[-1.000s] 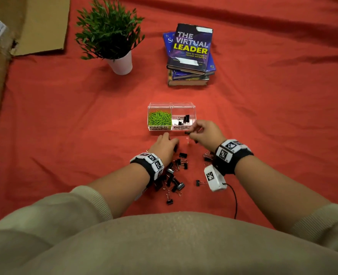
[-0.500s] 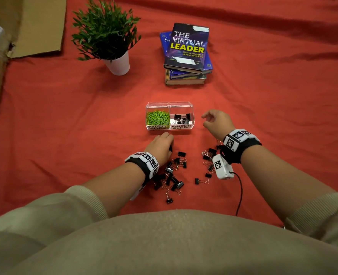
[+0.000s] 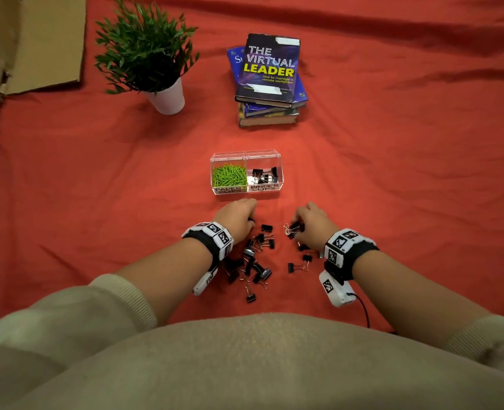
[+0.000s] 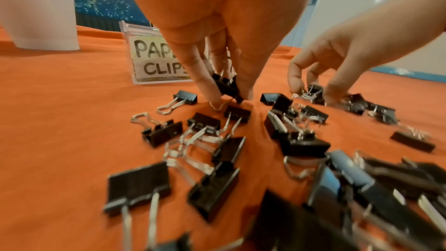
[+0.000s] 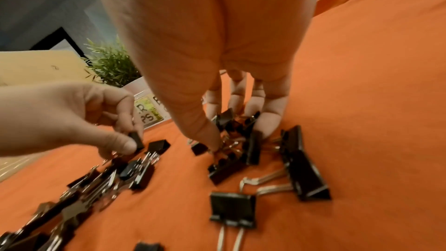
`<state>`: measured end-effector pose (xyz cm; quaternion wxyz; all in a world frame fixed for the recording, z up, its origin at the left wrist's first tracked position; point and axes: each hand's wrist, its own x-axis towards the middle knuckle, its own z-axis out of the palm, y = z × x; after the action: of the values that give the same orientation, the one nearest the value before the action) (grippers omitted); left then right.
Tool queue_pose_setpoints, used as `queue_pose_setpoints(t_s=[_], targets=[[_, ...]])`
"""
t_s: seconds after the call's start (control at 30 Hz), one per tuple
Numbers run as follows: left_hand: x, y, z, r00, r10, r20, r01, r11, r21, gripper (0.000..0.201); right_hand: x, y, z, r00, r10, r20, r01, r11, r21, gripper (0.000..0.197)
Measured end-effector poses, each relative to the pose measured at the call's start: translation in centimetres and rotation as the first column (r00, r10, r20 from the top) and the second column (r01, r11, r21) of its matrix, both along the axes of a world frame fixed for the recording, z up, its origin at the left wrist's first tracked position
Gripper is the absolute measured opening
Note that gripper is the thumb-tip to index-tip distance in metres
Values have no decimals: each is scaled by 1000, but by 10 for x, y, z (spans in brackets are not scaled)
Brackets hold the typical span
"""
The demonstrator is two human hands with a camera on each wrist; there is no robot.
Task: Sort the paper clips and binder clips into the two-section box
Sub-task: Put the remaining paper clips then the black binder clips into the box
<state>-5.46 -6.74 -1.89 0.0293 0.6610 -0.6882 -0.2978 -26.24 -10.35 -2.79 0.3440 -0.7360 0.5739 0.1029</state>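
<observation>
Left hand (image 3: 235, 217) and right hand (image 3: 311, 223) each pinching binder clips (image 3: 258, 261), just before box (image 3: 246, 193)

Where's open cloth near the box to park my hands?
Bare red cloth lies left of the two-section box and right of it, and between box and books. Crowded: the loose binder clips between the left hand and right hand.

I see both forearms reaching forward, my left hand (image 3: 236, 218) and right hand (image 3: 312, 224) lowered, fingertips pinching downward.
</observation>
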Motion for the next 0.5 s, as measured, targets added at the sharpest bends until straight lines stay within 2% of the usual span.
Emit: queue_pose_setpoints(t_s=[0.17,0.27,0.4,0.5], targets=[[-7,-15,19,984,64,-169,-78,994,-80,12,12,5,-3,987,128,97,-126,992,-33,30],[-8,-40,30,964,123,-237,-165,972,-165,13,17,5,-5,975,138,175,-128,990,-65,28],[-6,-77,33,934,243,-261,-291,943,-163,5,18,-1,-8,971,51,233,-42,998,-44,20],[-7,-91,29,959,215,-186,-243,959,-147,10,17,-3,-9,951,-105,292,99,994,35,18]])
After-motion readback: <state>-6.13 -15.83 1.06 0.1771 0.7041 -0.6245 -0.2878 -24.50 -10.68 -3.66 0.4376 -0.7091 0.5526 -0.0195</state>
